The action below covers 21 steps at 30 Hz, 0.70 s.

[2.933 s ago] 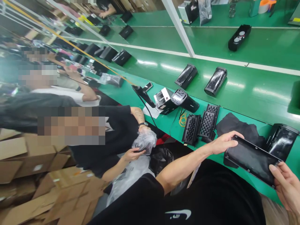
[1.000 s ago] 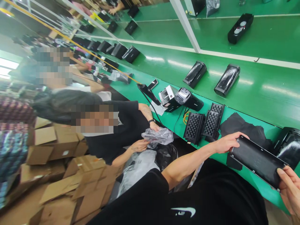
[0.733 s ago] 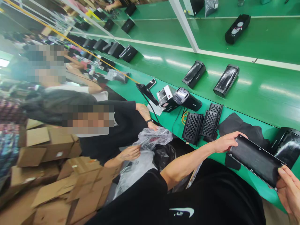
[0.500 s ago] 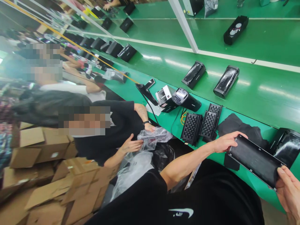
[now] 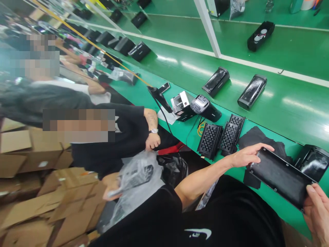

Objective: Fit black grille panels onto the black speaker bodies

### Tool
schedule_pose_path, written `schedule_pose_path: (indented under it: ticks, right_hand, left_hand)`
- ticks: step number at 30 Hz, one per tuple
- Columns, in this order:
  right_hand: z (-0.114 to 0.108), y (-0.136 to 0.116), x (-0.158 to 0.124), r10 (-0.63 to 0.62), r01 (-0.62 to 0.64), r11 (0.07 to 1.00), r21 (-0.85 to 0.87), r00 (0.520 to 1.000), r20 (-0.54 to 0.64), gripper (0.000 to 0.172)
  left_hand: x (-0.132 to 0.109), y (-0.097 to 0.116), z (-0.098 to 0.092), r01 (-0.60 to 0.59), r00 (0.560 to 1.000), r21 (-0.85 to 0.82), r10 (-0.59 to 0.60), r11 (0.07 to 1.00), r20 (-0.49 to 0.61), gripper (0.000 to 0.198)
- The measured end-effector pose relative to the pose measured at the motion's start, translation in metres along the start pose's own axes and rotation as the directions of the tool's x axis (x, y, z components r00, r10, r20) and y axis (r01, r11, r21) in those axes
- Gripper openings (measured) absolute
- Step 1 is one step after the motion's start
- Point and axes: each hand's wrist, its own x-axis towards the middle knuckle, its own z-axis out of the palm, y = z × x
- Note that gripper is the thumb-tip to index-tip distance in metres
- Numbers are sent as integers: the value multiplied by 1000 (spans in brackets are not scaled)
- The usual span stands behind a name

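Here's the green bench (image 5: pixel 277 120), streaks of light (image 5: pixel 299 106) gleaming across it, white post (image 5: pixel 208 29) slanting up, cartons (image 5: pixel 74 202) heaped lower left!

Piled brown cardboard (image 5: pixel 69 199) at left, black plastic bag (image 5: pixel 176 168) beside clear plastic (image 5: pixel 144 192), white post (image 5: pixel 207 28) farther back.

The panel (image 5: pixel 284 176) I held looked like smooth plastic with a soft sheen; the grilles (image 5: pixel 210 140) seemed matt plastic, the bench (image 5: pixel 182 130) smooth, the cartons (image 5: pixel 77 206) dull cardboard.

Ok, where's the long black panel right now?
Lower right of the head view: the long black panel is held by its ends between the left hand and right hand, near dark sheets.
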Motion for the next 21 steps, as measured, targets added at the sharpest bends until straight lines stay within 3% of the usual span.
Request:
schedule_pose_path:
  ticks: [6, 9, 12, 14, 15, 18, 20, 21]
  right_hand:
    - [4, 3, 2, -68, 68, 998, -2, 997, 27, 66]
    - [2, 2, 6, -54, 54, 999, 4, 998, -21, 72]
    - [10, -1, 4, -120, 120, 993, -3, 992, -44, 65]
    - [24, -3, 0, -161, 161, 987, 27, 987, -21, 59]
    - [32, -3, -2, -176, 176, 983, 49, 984, -4, 58]
    - [47, -1, 1, -224, 216, 973, 81, 969, 106, 51]
    - [40, 0, 16, -254, 247, 967, 62, 949, 185, 48]
    - [32, 0, 27, -285, 283, 958, 37, 943, 170, 51]
  left_hand:
    - [-2, 1, -4, -8, 1000, 22, 8, 1000, -26, 64]
    - [-2, -11, -8, 4, 1000, -162, -5, 987, -8, 71]
    - [2, -29, -8, 13, 998, -421, 16, 907, 65, 119]
    - [7, -38, -4, 7, 993, -476, 52, 879, 110, 147]
    - [10, -41, 0, -5, 990, -462, 69, 887, 122, 151]
    - [18, -43, 12, -83, 987, -410, 133, 908, 94, 145]
    - [21, -40, 16, -126, 984, -443, 169, 888, 58, 135]
    - [23, -38, 15, -140, 982, -471, 184, 871, 48, 131]
